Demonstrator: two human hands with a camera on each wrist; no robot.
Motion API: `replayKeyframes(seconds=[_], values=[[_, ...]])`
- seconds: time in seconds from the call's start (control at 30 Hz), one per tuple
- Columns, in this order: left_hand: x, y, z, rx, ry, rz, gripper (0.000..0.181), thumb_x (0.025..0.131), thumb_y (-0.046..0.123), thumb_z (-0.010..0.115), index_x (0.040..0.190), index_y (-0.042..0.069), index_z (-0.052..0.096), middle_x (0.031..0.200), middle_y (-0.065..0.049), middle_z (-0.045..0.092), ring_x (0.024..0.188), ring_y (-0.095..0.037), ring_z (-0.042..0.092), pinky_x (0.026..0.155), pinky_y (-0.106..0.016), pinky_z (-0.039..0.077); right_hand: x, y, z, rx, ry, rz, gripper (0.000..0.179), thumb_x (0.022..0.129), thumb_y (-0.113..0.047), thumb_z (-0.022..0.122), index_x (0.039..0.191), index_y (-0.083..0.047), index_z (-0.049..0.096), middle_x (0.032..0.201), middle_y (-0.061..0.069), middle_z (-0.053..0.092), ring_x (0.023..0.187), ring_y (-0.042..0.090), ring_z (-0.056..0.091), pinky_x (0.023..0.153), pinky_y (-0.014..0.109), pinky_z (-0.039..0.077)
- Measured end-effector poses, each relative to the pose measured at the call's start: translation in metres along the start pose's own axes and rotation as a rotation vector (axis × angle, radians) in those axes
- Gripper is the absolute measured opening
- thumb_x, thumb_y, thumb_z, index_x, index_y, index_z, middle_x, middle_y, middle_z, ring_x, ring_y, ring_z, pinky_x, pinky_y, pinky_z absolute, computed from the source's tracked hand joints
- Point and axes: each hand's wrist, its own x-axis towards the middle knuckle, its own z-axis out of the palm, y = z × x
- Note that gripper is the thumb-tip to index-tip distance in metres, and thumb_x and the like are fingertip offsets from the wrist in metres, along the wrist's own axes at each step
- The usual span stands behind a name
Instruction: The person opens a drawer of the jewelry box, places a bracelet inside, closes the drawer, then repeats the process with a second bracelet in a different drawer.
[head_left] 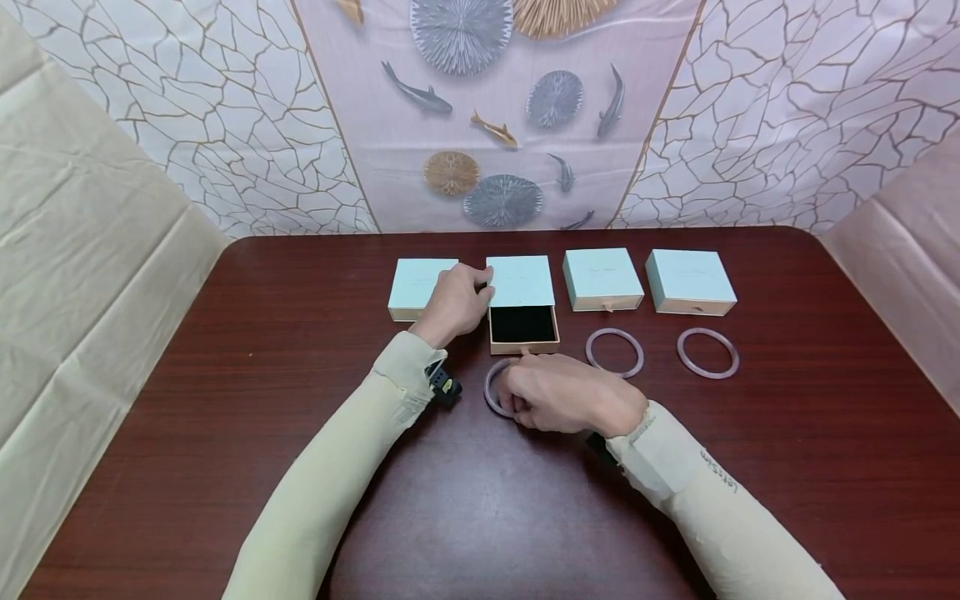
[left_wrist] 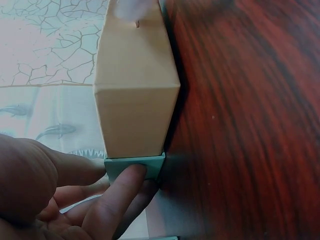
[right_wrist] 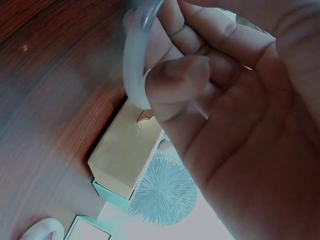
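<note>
A mint-green box (head_left: pixel 521 279) stands with its peach drawer (head_left: pixel 536 347) pulled out toward me, showing a black lining. My left hand (head_left: pixel 456 302) holds the left side of its sleeve; in the left wrist view, the fingers (left_wrist: pixel 112 205) press the sleeve's side. Just in front of the drawer, my right hand (head_left: pixel 566 393) grips a pale purple bangle (head_left: pixel 488 393) by its right side, with the fingers curled. In the right wrist view, the bangle (right_wrist: pixel 134 65) passes behind the thumb, close to the drawer's small pull tab (right_wrist: pixel 145 116). The right hand hides part of the ring.
Another mint box (head_left: pixel 408 287) sits left, partly behind my left hand. To the right are two shut boxes, one nearer (head_left: pixel 603 275) and one farther (head_left: pixel 692 279). Before them lie two bangles, one nearer (head_left: pixel 637 360) and one farther (head_left: pixel 708 375). Patterned cloth (head_left: pixel 270 125) hangs behind the table.
</note>
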Motion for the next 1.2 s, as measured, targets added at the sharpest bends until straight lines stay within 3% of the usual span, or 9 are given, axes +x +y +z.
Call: replayKeyframes(seconds=[0.07,0.33,0.57,0.77,1.2], values=[[-0.0002,0.0002,0.0001,-0.002,0.000,-0.002,0.040,0.108,0.017,0.050,0.149,0.014,0.052,0.157,-0.002,0.049,0.041,-0.012,0.036,0.052,-0.023,0.038,-0.0003,0.0001,0.0006,-0.002,0.008,-0.006,0.034,0.083,0.003,0.065,0.066,-0.024,0.054,0.062,-0.015,0.040,0.059,0.002,0.038,0.091,0.036,0.046],[0.0003,-0.0001,0.0004,0.006,0.006,-0.002,0.041,0.108,0.018,0.051,0.149,0.014,0.051,0.150,-0.006,0.057,0.042,-0.012,0.036,0.053,-0.023,0.038,-0.0003,-0.0004,0.0001,-0.013,0.019,-0.009,0.035,0.083,0.003,0.065,0.064,-0.024,0.053,0.061,-0.016,0.039,0.060,0.002,0.037,0.080,0.032,0.047],[0.0007,-0.0013,0.0003,0.005,0.008,0.000,0.038,0.108,0.017,0.050,0.146,0.014,0.056,0.157,-0.001,0.049,0.041,-0.012,0.036,0.052,-0.023,0.037,0.0008,-0.0009,0.0001,-0.029,0.029,-0.024,0.036,0.083,0.001,0.067,0.062,-0.025,0.054,0.061,-0.016,0.040,0.060,0.001,0.039,0.086,0.032,0.047],[0.0008,-0.0013,0.0002,0.006,0.012,-0.003,0.039,0.108,0.018,0.051,0.147,0.015,0.054,0.156,-0.002,0.049,0.042,-0.012,0.037,0.054,-0.023,0.039,0.0016,-0.0003,-0.0013,-0.012,0.035,-0.034,0.038,0.082,0.002,0.068,0.059,-0.025,0.053,0.058,-0.018,0.036,0.059,0.001,0.035,0.056,0.020,0.035],[0.0016,-0.0007,0.0008,0.020,0.021,0.005,0.040,0.107,0.018,0.052,0.147,0.014,0.054,0.155,-0.003,0.051,0.043,-0.012,0.037,0.055,-0.023,0.039,0.0007,-0.0005,-0.0046,-0.001,0.045,-0.046,0.035,0.082,0.001,0.070,0.061,-0.024,0.057,0.058,-0.018,0.038,0.059,0.000,0.035,0.055,0.018,0.034]])
